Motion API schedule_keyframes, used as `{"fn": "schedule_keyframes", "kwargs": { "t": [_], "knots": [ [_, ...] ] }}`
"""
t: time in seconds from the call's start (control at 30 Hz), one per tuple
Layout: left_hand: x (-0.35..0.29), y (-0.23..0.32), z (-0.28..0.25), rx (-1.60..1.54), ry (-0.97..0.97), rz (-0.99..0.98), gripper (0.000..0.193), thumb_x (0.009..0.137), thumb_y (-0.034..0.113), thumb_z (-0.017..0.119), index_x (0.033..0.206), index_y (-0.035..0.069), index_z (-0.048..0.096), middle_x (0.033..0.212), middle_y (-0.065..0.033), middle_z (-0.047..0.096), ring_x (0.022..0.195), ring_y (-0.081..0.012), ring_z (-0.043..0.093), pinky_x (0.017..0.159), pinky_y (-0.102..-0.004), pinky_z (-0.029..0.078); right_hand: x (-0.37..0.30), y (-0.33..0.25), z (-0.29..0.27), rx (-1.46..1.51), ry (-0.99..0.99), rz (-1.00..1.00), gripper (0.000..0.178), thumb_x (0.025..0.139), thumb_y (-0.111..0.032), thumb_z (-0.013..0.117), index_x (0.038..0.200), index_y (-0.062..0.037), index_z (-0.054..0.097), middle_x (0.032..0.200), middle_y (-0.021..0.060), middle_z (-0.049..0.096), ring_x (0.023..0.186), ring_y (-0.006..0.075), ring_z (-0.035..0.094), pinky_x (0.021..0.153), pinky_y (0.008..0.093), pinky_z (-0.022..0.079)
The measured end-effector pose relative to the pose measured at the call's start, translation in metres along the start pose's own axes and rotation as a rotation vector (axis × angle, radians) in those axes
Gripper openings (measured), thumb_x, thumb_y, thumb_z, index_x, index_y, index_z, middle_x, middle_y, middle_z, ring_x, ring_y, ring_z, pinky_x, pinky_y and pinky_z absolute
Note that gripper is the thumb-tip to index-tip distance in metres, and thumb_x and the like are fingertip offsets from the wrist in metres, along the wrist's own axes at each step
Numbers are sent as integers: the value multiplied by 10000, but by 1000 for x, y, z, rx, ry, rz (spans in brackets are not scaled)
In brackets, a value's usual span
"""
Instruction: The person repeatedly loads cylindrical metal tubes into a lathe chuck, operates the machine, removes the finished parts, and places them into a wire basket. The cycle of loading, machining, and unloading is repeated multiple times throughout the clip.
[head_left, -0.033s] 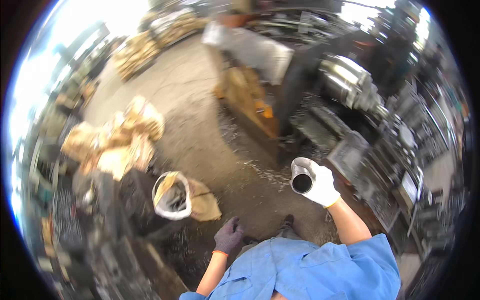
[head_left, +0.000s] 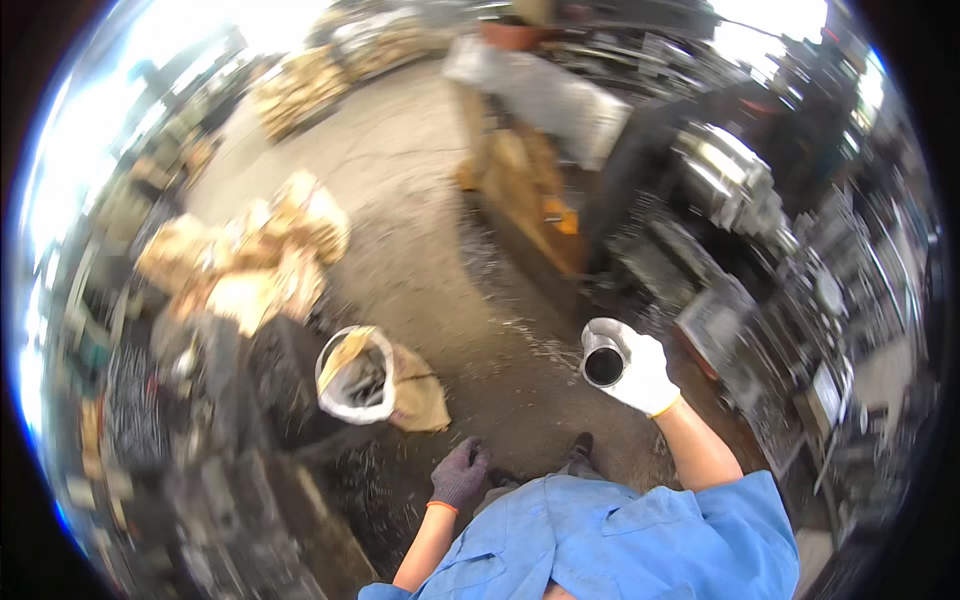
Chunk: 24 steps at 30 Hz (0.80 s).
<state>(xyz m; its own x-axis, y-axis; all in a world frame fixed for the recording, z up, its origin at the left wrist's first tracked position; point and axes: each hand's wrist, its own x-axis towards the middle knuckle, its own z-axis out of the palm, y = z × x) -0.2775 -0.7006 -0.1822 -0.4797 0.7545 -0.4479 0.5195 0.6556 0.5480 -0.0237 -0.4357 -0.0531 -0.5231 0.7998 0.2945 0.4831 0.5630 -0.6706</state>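
My right hand, in a white glove, is closed around a short metal tube. One open end of the tube faces me and its inside looks dark. Down by my left side, my left hand wears a dark grey glove with an orange cuff. Its fingers are loosely curled and nothing shows in them. Ahead of that hand stands a tan sack with a white rolled rim, open at the top, with grey metal pieces inside.
A lathe-like machine with a shiny chuck stands on the right. Crumpled tan sacks lie at left, and a stack of sacks sits farther back. Dark machinery fills the lower left. Metal shavings litter the floor.
The surroundings have shifted right and slightly up in the picture as my view turns. Both hands keep nearly the same place, and the tube stays in my right hand.
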Motion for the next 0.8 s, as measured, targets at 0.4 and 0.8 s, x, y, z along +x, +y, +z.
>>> {"fn": "schedule_keyframes", "kwargs": {
  "t": [0.4, 0.8],
  "knots": [
    [-249, -275, 14, -675, 740, -866, 550, 960, 566, 644, 1315, 156, 734, 1303, -198, 742, 1253, -374, 690, 1050, -460, 524, -29, -268, 283, 84, -1064, -797, 559, 777, -347, 917, 1255, -120, 735, 1135, 119, 789, 1015, 282, 779, 932, 391, 616],
    [-412, -252, 178, -441, 2510, -1944, 672, 1116, 522, 500, 1513, -21, 528, 1474, -303, 600, 1343, -390, 611, 1106, -450, 514, -109, -517, 471, 552, -1466, -1227, 438, 795, -336, 897, 1147, -123, 746, 1066, 115, 783, 959, 272, 766, 885, 392, 599]
  ]
}}
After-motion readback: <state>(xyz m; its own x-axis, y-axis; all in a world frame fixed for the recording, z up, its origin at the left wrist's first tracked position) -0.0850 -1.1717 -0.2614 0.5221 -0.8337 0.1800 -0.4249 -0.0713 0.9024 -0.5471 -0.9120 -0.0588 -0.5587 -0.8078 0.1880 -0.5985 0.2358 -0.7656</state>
